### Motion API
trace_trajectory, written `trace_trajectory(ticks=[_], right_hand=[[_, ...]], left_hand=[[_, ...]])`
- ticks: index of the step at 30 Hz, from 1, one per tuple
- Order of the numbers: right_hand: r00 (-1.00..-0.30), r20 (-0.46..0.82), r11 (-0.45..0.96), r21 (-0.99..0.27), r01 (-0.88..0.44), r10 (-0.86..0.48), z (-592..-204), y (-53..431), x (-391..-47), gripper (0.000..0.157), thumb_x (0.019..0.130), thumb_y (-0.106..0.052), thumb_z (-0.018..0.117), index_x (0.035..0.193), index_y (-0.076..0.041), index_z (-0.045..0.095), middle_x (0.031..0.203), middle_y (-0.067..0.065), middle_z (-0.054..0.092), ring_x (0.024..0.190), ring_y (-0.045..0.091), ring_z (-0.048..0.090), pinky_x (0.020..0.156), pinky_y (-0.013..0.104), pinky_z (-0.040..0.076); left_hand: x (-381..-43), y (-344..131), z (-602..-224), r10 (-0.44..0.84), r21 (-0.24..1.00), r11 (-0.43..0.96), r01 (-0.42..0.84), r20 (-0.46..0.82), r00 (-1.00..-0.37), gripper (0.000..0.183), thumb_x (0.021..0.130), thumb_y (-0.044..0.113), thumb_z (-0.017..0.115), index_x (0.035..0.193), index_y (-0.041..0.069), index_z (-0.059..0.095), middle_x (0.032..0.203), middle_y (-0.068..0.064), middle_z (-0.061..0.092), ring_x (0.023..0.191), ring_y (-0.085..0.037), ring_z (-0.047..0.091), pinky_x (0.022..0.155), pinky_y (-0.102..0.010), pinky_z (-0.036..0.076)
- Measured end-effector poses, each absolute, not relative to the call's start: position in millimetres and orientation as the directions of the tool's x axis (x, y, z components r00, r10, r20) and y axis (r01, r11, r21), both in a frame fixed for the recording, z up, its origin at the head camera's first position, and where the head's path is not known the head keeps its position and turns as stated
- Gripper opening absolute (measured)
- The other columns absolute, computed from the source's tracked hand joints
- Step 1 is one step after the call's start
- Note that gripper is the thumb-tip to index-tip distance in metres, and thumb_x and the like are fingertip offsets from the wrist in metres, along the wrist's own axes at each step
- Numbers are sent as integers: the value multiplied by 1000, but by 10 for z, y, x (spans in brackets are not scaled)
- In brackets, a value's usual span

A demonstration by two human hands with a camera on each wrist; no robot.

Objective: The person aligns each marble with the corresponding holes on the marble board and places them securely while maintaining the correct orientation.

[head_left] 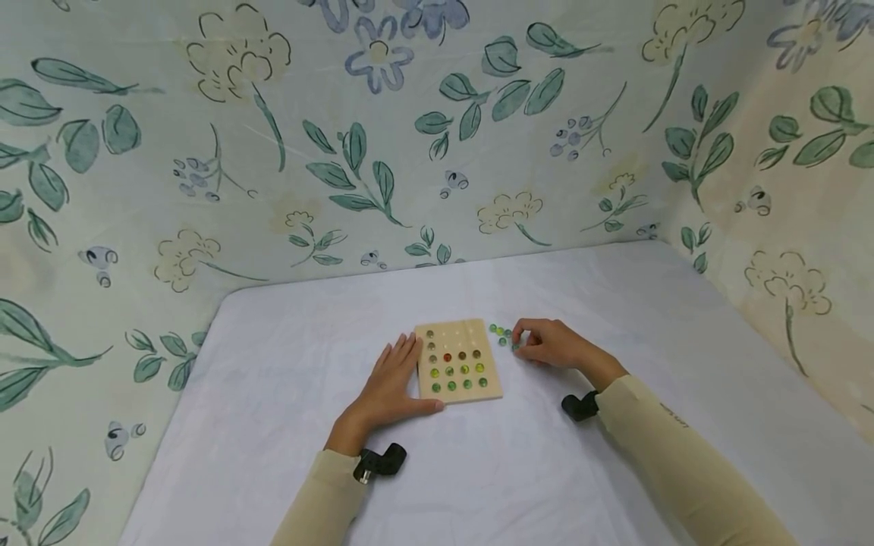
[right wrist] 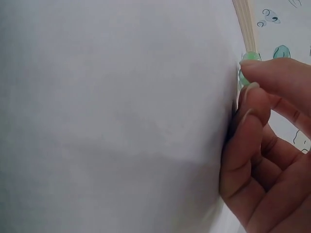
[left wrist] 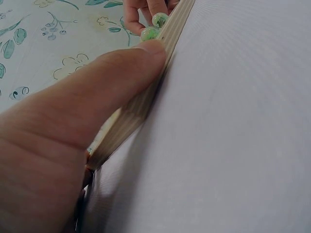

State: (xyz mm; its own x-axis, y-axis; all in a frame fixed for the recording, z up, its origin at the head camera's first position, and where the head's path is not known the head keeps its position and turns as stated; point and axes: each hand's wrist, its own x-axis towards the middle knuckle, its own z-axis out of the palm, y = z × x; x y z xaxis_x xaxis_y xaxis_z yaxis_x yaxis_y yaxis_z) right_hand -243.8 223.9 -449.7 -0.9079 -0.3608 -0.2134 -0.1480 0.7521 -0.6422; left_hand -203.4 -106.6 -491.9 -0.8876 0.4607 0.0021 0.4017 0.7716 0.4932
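A square wooden board (head_left: pixel 467 326) lies on the table, with rows of green, yellow-green, dark and red marbles in its hollows. My left hand (head_left: pixel 389 387) rests along its left side, fingers straight and spread. The left thumb touches the near edge, as the left wrist view also shows. Right of the board, my right hand (head_left: pixel 551 343) is at a small group of loose green marbles (head_left: pixel 502 341). Its thumb and curled index finger pinch a green marble (right wrist: pixel 244 77), partly hidden by the fingertips in the right wrist view.
A white cloth (head_left: pixel 307 341) covers the table. Patterned fabric (head_left: pixel 382 152) with flowers and leaves stands behind it and at both sides. A black wrist camera (head_left: pixel 580 407) sits on the right wrist, another (head_left: pixel 382 459) on the left.
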Motion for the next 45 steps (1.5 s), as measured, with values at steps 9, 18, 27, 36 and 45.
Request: trace_trajectory(ticks=[9,18,27,36,45], right_hand=[[-901,-222,754,-638,-156,-374,-4530,2239,-2465,15,89,-12,68,102,-15,61,65,2,56,57,16,49,53,27,41],[-893,-226,755,-635,-167,-388,-4500,2241,-2490,14,89,-12,68,101,-15,61,65,2,56,57,16,49,53,27,41],[-894,-249,772,-618,-150,-373,-4483,2212,-2498,14,89,-13,69,100,-16,61,65,2,57,57,16,50,54,27,41],[-904,-241,794,-588,-155,-354,-4493,2201,-2473,13,89,-12,68,100,-16,61,70,3,55,61,17,50,56,27,41],[-918,-212,782,-606,-146,-335,-4471,2199,-2422,14,88,-14,69,99,-14,61,67,2,52,61,16,47,55,27,38]], left_hand=[[-2015,-1066,-4918,462,491,770,408,13,-887,120,70,72,69,155,8,13,162,-4,7,148,-19,-1,119,-38,-2],[-2047,-1066,-4934,459,486,775,405,8,-888,121,69,74,67,156,11,10,162,-1,4,148,-15,-4,118,-35,-5],[-2049,-1075,-4944,457,492,770,406,18,-889,120,69,74,67,156,11,11,162,-2,6,148,-15,-3,119,-35,-4],[-2043,-1063,-4940,462,497,768,404,7,-887,120,69,73,68,155,10,11,161,-2,6,148,-16,-3,118,-35,-5],[-2056,-1068,-4954,455,489,776,398,4,-891,121,68,75,67,156,12,12,162,0,6,148,-15,-4,118,-34,-5]])
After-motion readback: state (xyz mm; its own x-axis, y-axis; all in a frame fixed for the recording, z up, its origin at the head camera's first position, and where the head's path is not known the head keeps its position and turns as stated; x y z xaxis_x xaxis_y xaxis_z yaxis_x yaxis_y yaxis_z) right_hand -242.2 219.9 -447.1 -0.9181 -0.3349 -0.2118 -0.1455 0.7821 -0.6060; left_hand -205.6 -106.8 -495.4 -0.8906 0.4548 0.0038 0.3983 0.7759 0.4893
